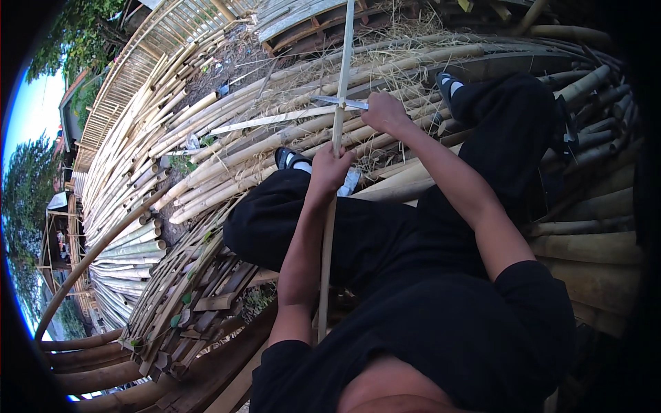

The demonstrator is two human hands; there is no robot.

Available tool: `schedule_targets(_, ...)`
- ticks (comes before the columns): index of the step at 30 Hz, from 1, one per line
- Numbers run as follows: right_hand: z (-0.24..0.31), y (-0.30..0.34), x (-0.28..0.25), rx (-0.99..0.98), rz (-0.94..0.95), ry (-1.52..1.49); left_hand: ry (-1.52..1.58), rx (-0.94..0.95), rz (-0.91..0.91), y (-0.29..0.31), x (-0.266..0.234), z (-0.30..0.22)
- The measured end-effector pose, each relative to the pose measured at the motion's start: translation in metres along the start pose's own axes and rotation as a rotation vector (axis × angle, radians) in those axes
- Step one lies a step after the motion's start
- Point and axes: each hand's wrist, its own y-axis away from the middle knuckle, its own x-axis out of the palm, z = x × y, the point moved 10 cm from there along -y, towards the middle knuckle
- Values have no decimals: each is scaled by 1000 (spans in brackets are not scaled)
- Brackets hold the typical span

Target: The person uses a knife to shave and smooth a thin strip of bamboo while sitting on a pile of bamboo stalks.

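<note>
the left hand (pixel 330 168) curls its fingers around a long, narrow, pale bamboo strip (pixel 328 248), probably steadying it just below the knife. the right hand (pixel 384 112) folds its fingers about a handle they hide; the grey metal knife (pixel 354 104) lies crosswise at the strip, seemingly gripped that way to bear across it. the strip runs over the lap's black cloth trousers (pixel 392 230), its lower end near the torso, perhaps for support. round tan bamboo poles (pixel 447 54) lie beyond.

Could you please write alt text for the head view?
A person's left hand grips a long bamboo strip while the right hand holds a knife that crosses it. Bamboo poles lie beyond and beside the person's black-trousered legs.
</note>
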Motion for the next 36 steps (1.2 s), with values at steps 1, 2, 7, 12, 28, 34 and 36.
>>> schedule_targets(1,12,5,-11,-15,23,55,26,-27,-2,1,-2,-4)
schedule_targets(2,20,7,-18,-46,18,73,48,-66,0,3,-3,-3)
schedule_targets(7,38,-3,-61,-115,-40,151,159,-21,0,-3,-1,-30)
schedule_targets(12,51,-21,-117,-277,-111,272,280,19,50,-11,6,-68)
schedule_targets(28,52,-62,-207,-409,-287,469,506,118,159,-31,31,-135)
schedule_targets(34,46,-77,-199,-342,-176,521,502,111,173,-37,31,-131)
schedule_targets(36,26,-80,-211,-271,-214,519,543,70,194,-30,32,-124)
